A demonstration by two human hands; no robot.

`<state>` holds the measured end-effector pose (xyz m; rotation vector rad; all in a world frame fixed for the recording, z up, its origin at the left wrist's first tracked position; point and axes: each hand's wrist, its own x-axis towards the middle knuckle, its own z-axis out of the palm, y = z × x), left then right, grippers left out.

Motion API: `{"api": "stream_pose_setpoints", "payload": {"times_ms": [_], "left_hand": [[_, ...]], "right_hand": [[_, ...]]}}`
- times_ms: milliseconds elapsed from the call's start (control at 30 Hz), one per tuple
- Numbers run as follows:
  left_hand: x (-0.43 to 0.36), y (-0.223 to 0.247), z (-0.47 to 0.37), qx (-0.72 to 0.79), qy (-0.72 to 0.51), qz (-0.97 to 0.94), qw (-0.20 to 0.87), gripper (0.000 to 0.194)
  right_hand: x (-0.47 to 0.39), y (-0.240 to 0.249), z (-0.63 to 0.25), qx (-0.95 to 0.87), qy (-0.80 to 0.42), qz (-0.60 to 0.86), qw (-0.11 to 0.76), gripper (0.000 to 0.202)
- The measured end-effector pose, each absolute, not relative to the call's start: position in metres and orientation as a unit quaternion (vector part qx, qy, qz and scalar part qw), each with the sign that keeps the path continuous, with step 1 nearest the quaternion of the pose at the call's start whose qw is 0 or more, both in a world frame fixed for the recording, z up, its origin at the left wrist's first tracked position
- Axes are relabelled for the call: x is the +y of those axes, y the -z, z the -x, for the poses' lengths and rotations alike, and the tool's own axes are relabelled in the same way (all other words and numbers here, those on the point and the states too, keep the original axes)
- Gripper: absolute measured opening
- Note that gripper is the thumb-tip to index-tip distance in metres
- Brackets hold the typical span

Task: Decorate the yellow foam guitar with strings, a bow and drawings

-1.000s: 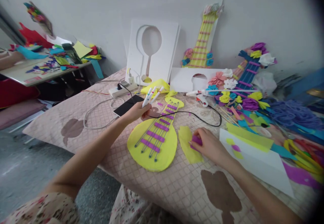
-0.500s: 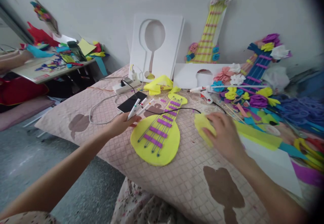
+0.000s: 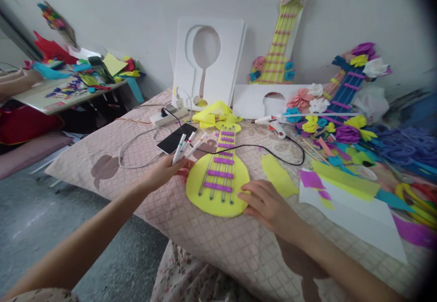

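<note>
A yellow paper-covered lute shape lies flat on the table, with purple crossbars and thin drawn or laid lines running up its neck. My left hand is closed around several white marker pens at the lute's left edge. At the lute's lower right edge, my right hand touches the rim with spread, slightly bent fingers and holds nothing I can see. A loose yellow paper piece lies just beyond my right hand. A black cord crosses over the lute's neck.
A phone and a power strip lie behind my left hand. A glue gun rests at the back, near a flower-covered blue instrument. White boards lean on the wall. White paper and scraps lie right.
My right hand has let go of the yellow paper piece and moved left to the lute's edge. The lute has turned more upright, its neck swinging left. The pens stay in my left hand.
</note>
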<state>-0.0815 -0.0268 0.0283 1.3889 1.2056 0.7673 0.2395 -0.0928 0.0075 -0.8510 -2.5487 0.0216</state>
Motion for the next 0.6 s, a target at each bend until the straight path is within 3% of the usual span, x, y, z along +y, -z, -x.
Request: {"api": "stream_pose_setpoints", "payload": {"times_ms": [133,367,600], "left_hand": [[-0.029,-0.029,0.077,0.491,-0.309,-0.592,0.560,0.046],[-0.024,-0.034,0.063,0.507,-0.354,-0.634,0.463,0.039],[-0.007,-0.045,0.004,0.368,-0.233,-0.674,0.597,0.033]], "right_hand": [[-0.094,0.000,-0.259,-0.917,-0.027,0.325,0.229,0.034],[-0.098,0.004,-0.258,-0.897,-0.119,0.339,0.257,0.032],[-0.068,-0.019,-0.245,-0.637,-0.449,0.461,0.424,0.030]]}}
